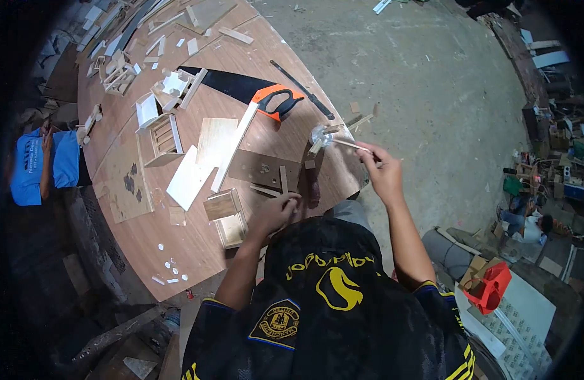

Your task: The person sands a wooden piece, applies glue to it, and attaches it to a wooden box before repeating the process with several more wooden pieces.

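My right hand [382,170] pinches a thin wooden stick [350,145], whose far end reaches a small clear plastic container [320,135] near the table's right edge. Curled at the front edge, my left hand [278,214] touches or lies beside a small upright wood strip [283,179]; whether it grips the strip is unclear. Behind that strip lies a dark brown board [257,166]. A small wooden box [230,218] stands left of my left hand. A dark-handled tool [313,183] lies between my hands.
An orange and black handsaw [266,96] and a long pale strip [235,147] lie on the wooden table [209,258]. Small wooden models [164,136] and offcuts cover its left and far parts. A person in blue [42,163] is at the left; another person [529,228] is at the right.
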### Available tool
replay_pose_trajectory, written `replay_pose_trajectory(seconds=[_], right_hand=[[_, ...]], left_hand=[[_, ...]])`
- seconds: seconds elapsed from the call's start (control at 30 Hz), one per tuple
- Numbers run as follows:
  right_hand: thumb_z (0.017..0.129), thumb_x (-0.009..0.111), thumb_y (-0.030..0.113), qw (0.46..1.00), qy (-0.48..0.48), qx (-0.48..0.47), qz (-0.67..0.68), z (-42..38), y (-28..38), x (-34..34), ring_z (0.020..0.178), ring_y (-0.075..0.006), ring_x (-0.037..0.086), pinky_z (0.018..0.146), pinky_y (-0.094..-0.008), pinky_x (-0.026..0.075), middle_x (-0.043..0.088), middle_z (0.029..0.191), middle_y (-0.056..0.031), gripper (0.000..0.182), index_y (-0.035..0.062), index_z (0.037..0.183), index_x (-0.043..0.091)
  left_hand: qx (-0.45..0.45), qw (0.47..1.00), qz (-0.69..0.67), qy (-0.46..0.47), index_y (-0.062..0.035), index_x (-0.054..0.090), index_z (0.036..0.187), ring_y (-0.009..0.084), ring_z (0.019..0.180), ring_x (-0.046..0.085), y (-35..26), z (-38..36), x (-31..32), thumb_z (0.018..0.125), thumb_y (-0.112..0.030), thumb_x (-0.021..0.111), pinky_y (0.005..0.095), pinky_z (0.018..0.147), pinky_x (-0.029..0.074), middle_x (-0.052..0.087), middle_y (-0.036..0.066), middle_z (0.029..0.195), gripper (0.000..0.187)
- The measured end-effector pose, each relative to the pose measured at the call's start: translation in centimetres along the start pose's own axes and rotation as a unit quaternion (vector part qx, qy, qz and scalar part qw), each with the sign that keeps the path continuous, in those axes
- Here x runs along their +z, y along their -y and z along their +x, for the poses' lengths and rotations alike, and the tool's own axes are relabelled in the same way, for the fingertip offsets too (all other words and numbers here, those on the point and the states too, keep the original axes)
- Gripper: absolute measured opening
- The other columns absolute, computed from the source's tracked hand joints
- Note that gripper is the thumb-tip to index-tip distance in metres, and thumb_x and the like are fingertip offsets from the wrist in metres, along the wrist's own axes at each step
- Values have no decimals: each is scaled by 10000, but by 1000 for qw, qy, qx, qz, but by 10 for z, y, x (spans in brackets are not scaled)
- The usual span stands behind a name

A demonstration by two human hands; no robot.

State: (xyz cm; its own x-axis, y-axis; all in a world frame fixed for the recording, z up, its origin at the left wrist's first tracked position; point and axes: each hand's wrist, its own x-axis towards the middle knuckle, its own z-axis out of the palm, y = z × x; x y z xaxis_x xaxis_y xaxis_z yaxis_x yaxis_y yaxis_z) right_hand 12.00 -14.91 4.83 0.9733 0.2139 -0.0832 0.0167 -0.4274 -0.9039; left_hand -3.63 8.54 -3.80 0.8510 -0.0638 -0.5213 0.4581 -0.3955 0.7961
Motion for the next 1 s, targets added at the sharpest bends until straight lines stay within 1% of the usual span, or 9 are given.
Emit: replay_pose_trajectory(seconds=[0.07,0.13,0.17,0.27,0.33,0.37,0.43,0.83,1.0], right_hand=[[914,661,147,999,-13,-23,-36,7,-1,17,656,-85,604,662,-250,501,722,793,-52,197,40,1068,721],[896,671,181,987,-3,-25,-159,14,2,31,783,-239,718,689,-322,540,721,903,-143,173,101,1038,731],[890,671,190,985,-15,-32,-169,16,2,39,783,-298,702,693,-361,546,708,926,-156,161,97,1007,730],[886,682,193,969,-77,-133,-195,27,-21,63,687,-283,678,648,-348,522,699,826,-155,176,80,1010,736],[879,685,191,962,-72,-160,-209,32,-29,71,712,-307,672,665,-368,523,699,850,-155,169,78,994,736],[872,688,189,954,-72,-186,-224,33,-31,74,737,-332,667,681,-387,524,700,873,-154,162,75,978,736],[864,694,187,951,-67,-172,-249,33,-36,79,756,-330,668,691,-389,522,700,880,-152,157,74,964,736],[843,700,278,939,-81,-86,-324,40,-28,96,727,-326,679,630,-405,530,705,832,-131,169,135,916,752],[853,681,296,942,-65,-29,-329,41,-29,97,706,-348,682,631,-422,537,697,798,-161,192,150,954,756]], left_hand=[[-45,999,-14,-12,-43,644,1178,179,820,660,10,-1,-16,984,-234,522,302,765,507,693,102,885,298],[-27,996,-36,-75,-56,636,1173,233,834,690,22,1,-34,968,-222,540,353,781,517,704,113,868,281],[-18,995,-29,-91,-39,638,1154,236,845,692,27,2,-42,969,-220,541,356,783,519,701,134,864,277],[21,989,6,-147,-37,637,1157,166,772,641,47,4,-52,986,-232,535,304,730,503,664,88,812,280],[0,990,5,-144,-42,641,1144,170,769,644,48,1,-51,980,-242,543,305,725,505,667,93,819,277],[-39,990,-21,-130,-32,644,1127,229,802,668,44,-1,-49,964,-246,556,338,743,513,683,131,860,283],[-49,991,-27,-121,-34,653,1094,305,831,689,46,2,-43,941,-259,570,394,755,526,702,162,914,284],[-142,978,107,-110,-78,556,1088,340,815,680,35,32,9,899,-379,619,455,718,517,695,138,841,361],[-123,970,146,-152,-72,523,1110,394,812,673,44,39,22,871,-430,646,503,707,518,683,189,842,447]])
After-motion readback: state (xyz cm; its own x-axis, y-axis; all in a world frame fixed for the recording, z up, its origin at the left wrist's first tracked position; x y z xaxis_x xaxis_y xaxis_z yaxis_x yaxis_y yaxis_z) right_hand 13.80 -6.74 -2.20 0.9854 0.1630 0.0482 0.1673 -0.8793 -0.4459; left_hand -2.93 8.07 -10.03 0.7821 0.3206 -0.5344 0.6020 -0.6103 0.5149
